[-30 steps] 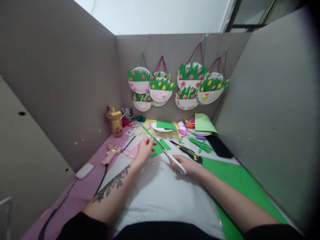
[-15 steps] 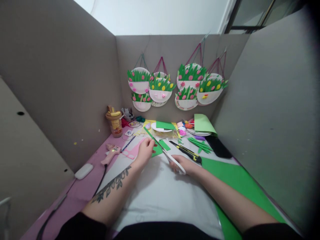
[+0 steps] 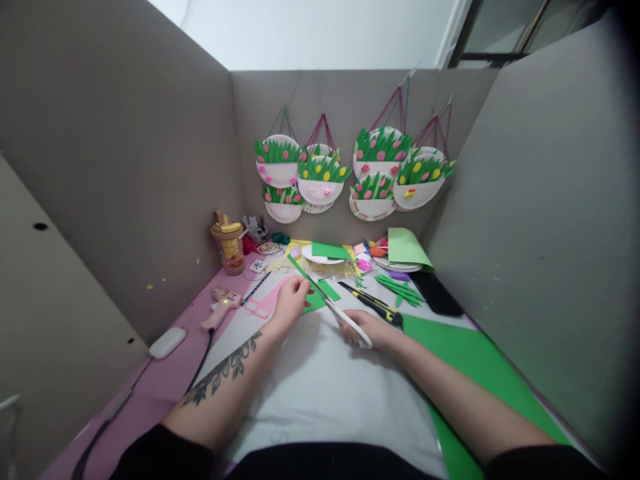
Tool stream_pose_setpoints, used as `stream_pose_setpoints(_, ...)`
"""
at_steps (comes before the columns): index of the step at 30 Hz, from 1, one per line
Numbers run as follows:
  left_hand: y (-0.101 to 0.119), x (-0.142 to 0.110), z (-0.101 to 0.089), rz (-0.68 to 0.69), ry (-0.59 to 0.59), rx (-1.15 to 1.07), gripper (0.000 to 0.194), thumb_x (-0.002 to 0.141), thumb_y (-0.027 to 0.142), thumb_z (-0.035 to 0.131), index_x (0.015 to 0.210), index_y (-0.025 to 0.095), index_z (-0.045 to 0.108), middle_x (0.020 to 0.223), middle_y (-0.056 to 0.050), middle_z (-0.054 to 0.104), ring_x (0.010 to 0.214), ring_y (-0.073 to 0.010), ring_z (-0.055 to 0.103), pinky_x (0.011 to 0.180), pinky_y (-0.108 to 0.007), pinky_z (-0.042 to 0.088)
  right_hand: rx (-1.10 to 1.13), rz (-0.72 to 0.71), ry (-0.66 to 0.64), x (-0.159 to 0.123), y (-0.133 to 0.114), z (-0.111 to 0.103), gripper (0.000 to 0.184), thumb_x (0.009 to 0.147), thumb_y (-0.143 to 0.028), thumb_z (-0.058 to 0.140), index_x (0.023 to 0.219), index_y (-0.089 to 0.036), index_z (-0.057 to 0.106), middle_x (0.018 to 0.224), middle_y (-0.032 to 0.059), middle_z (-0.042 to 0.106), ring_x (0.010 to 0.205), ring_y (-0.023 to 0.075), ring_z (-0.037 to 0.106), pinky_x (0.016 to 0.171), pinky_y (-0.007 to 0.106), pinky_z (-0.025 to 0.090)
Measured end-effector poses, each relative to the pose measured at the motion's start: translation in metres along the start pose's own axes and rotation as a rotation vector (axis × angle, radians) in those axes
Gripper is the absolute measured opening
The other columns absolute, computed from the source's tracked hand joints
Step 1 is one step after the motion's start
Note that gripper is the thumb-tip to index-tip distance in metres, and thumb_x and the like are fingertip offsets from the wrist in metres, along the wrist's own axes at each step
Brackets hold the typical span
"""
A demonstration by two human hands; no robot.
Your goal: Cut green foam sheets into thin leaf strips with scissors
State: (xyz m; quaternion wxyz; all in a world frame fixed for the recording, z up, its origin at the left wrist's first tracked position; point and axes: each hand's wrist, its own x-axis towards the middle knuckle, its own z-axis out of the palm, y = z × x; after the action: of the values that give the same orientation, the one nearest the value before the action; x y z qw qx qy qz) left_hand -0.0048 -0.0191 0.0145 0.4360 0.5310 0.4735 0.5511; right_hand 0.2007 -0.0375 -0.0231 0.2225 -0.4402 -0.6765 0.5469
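Note:
My left hand [image 3: 294,297] is closed, pinching a narrow strip of green paper [image 3: 298,265] that points up and away to the left. In my right hand [image 3: 361,327] is a pair of scissors with white handles [image 3: 353,325]. Their blades reach up-left to the strip beside my left fingertips. Exactly how the blades meet the paper is too small to tell. Beneath the hands lies a green paper piece [image 3: 330,289] on the white sheet [image 3: 320,387]. Pink paper with cut-outs [image 3: 265,305] rests left of my left hand.
Right of the scissors lie box cutters [image 3: 375,305], cut green leaf strips [image 3: 400,291], a black phone [image 3: 438,295] and a large green sheet [image 3: 460,353]. A glue gun [image 3: 223,312] and a cup [image 3: 230,248] stand at left. Paper-plate flower baskets [image 3: 320,179] hang on the back partition.

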Motion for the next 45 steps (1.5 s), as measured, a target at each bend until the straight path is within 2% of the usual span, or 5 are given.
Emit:
stream_pose_setpoints(7, 0.000, 0.005, -0.004, -0.015, 0.047, -0.005, 0.018, 0.074, 0.035, 0.052, 0.070, 0.017, 0.050, 0.070, -0.001, 0.054, 0.073, -0.0166, 0.062, 0.046, -0.018, 0.045, 0.011, 0.009, -0.009, -0.003, -0.005, 0.001, 0.015, 0.065, -0.027, 0.059, 0.069, -0.016, 0.050, 0.058, -0.0030, 0.053, 0.049, 0.0081, 0.048, 0.044, 0.019, 0.036)
stream_pose_setpoints(14, -0.001, 0.000, 0.000, 0.009, 0.011, 0.018, 0.016, 0.074, 0.033, 0.051, 0.069, 0.018, 0.048, 0.069, 0.000, 0.053, 0.072, -0.0150, 0.061, 0.048, -0.017, 0.044, 0.029, 0.009, 0.001, -0.002, -0.008, 0.003, 0.012, 0.062, -0.024, 0.056, 0.069, -0.016, 0.050, 0.059, -0.0026, 0.053, 0.049, 0.0088, 0.049, 0.044, 0.019, 0.037)
stream_pose_setpoints(24, -0.004, 0.005, -0.002, -0.006, 0.063, -0.006, 0.018, 0.073, 0.035, 0.051, 0.067, 0.018, 0.049, 0.072, -0.003, 0.059, 0.073, -0.0165, 0.062, 0.048, -0.019, 0.045, -0.028, -0.022, -0.011, 0.001, 0.002, 0.000, 0.016, 0.066, -0.028, 0.060, 0.071, -0.016, 0.050, 0.061, -0.0021, 0.055, 0.049, 0.0086, 0.049, 0.047, 0.020, 0.040)
stream_pose_setpoints(35, -0.001, -0.002, 0.001, 0.013, 0.032, -0.035, 0.020, 0.072, 0.038, 0.054, 0.068, 0.018, 0.050, 0.071, -0.001, 0.058, 0.070, -0.0150, 0.062, 0.048, -0.018, 0.043, 0.051, -0.016, -0.013, 0.000, -0.007, 0.004, 0.012, 0.062, -0.022, 0.057, 0.070, -0.016, 0.050, 0.060, -0.0032, 0.052, 0.049, 0.0081, 0.047, 0.046, 0.019, 0.039)
stream_pose_setpoints(45, -0.002, -0.002, 0.002, -0.002, 0.017, -0.042, 0.020, 0.074, 0.037, 0.053, 0.070, 0.018, 0.051, 0.074, -0.001, 0.059, 0.070, -0.0145, 0.062, 0.048, -0.018, 0.042, 0.015, -0.012, 0.001, -0.003, -0.009, 0.005, 0.010, 0.063, -0.023, 0.055, 0.069, -0.016, 0.051, 0.060, -0.0027, 0.053, 0.050, 0.0093, 0.049, 0.046, 0.020, 0.038)
